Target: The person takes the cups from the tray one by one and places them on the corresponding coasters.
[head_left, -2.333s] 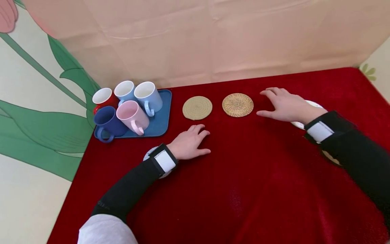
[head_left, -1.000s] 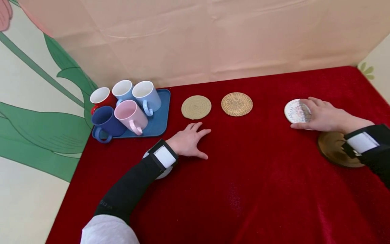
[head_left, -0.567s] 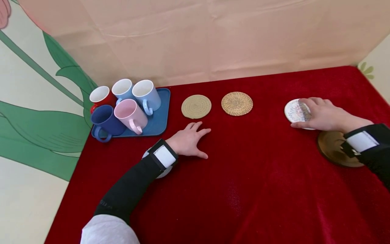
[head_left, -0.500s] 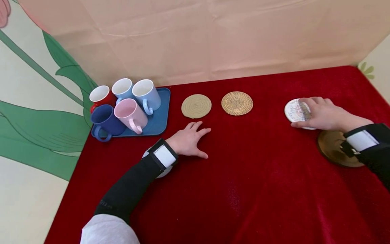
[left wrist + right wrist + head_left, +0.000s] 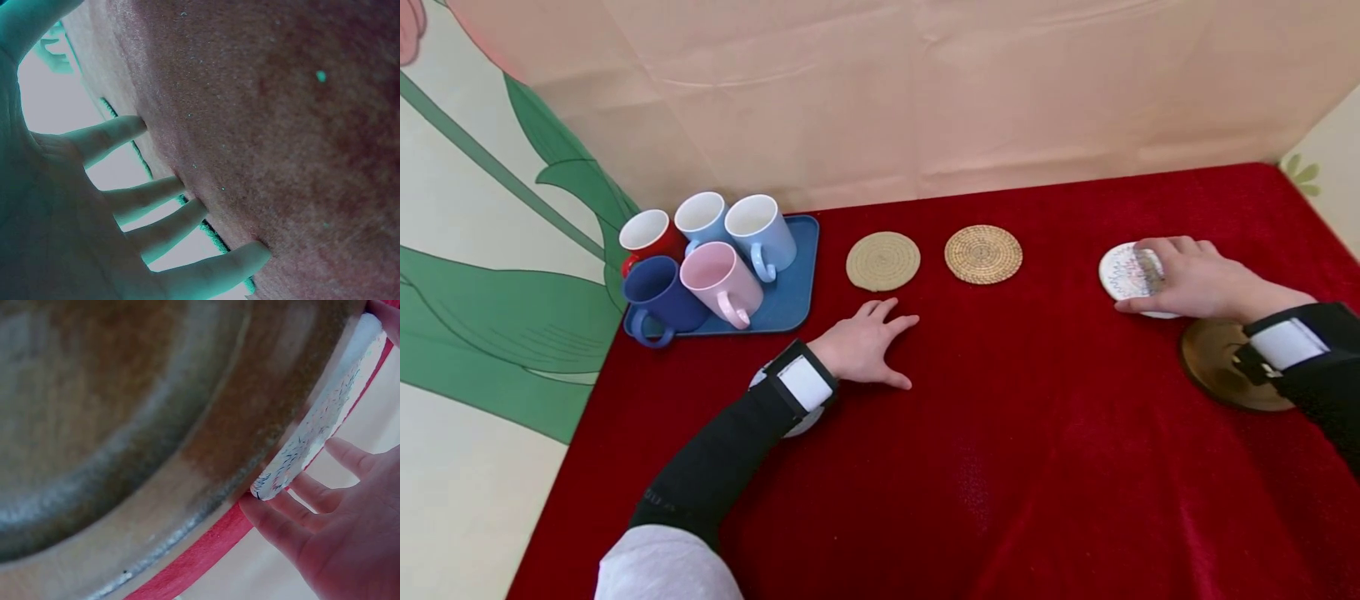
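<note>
In the head view my left hand [image 5: 861, 343] rests with spread fingers on the red cloth; its fingertips touch the cloth in the left wrist view. A pale grey disc [image 5: 805, 425] shows partly from under that wrist. At the right, my right hand [image 5: 1202, 279] lies over a white patterned round coaster [image 5: 1126, 275], covering its right part. Loosely spread fingers [image 5: 275, 522] sit at the coaster's edge in the right wrist view. Below this wrist is a glossy brown round disc [image 5: 1213, 371] with a raised rim, partly hidden by the sleeve.
Two round woven coasters, one beige [image 5: 883, 262] and one tan [image 5: 983, 255], lie at the back middle. A blue tray [image 5: 801, 275] at back left carries several mugs: red, light blue, pink [image 5: 721, 282] and dark blue [image 5: 662, 300]. A pinkish cloth backdrop [image 5: 925, 108] stands behind.
My right hand has moved right and down from beside the tan coaster onto the white coaster, then stayed still. The left hand has spread slightly and otherwise stayed in place.
</note>
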{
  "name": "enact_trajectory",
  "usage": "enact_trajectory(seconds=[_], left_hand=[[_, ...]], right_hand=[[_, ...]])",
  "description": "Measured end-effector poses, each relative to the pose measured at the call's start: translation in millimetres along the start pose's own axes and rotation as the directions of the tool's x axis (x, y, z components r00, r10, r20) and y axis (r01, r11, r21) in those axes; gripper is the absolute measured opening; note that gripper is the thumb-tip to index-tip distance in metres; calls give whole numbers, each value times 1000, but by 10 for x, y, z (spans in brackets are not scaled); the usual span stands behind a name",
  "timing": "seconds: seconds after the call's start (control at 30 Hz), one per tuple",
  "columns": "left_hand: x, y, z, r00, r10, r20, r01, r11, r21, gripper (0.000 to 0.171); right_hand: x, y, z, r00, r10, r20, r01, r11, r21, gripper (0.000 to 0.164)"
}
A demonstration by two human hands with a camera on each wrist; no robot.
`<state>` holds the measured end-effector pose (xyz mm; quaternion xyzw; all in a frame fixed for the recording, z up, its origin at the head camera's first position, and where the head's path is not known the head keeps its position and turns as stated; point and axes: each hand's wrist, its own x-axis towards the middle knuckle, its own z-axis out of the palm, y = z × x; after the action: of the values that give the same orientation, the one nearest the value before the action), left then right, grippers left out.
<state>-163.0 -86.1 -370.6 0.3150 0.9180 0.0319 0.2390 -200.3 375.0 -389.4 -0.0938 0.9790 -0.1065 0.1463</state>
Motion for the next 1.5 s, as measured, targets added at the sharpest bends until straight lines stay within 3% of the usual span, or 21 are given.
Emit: enact_trajectory(seconds=[0.87,1.5], left_hand=[[-3,3,-1,1000,-2,10,2,1000,-14,93],[0,-13,-2,1000,-6,9,6,1000,-21,93]], right_hand=[[151,-97,-10,1000,-19,-3,19,1000,-8,103],[388,-228,-65,999,9,53,-10,1000,5,108]])
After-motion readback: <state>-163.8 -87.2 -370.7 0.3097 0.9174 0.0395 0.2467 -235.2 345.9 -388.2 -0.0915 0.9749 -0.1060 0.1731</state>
